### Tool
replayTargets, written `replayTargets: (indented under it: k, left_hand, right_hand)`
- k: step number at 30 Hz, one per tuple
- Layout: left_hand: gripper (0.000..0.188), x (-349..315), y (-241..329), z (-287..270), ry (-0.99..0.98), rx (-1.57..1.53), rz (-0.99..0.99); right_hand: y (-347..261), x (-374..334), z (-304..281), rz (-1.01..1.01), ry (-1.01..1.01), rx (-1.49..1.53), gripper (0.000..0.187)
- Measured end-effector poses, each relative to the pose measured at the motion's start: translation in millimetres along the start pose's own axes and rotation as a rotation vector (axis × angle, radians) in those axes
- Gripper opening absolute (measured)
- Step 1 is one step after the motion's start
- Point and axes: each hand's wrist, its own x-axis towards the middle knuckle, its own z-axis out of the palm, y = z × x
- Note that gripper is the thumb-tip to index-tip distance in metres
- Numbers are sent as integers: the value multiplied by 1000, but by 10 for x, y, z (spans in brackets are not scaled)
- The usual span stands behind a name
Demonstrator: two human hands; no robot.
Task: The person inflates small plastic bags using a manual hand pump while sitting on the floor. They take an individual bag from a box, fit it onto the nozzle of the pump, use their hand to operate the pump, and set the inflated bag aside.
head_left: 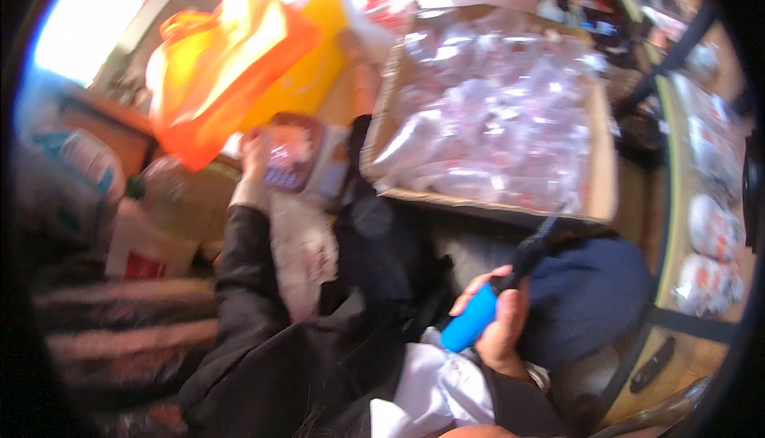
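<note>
Near shelving (689, 323), a blue-handled tool (519, 264) slants up-right.

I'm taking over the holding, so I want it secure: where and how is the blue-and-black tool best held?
The blue-and-black tool is probably best held by its thick blue end, coming from the lower right. Its black part narrows to a thin end pointing up and right, toward the cardboard box. The right hand comes from that side too.

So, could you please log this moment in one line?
left hand: at reddish box; right hand: holding blue-black tool; carton: clear packets
</note>
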Motion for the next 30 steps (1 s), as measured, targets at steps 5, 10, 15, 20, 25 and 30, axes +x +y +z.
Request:
replayTargets:
  k: [5, 10, 15, 20, 25, 30]
  left_hand:
    - [17, -497, 1237, -306, -13, -367, 112]
    - [18, -1535, 2514, 2, -364, -534, 325]
    - [20, -2562, 3028, 229, -984, -355, 458]
    - [26, -3047, 2943, 458, -1361, -530, -313]
    - [53, -3083, 2676, 545, -1237, -612, 73]
    - [13, -3160, 2604, 594, -1040, -453, 6]
  right_hand:
    - [96, -53, 200, 64, -20, -25, 40]
    - [30, -13, 172, 54, -166, -83, 5]
    - [49, 3, 80, -21, -323, 76, 16]
    - [-117, -33, 2, 75, -310, 78, 31]
    - [-23, -13, 1, 42, -176, 132, 35]
    - [-67, 13, 72, 119, -138, -51, 44]
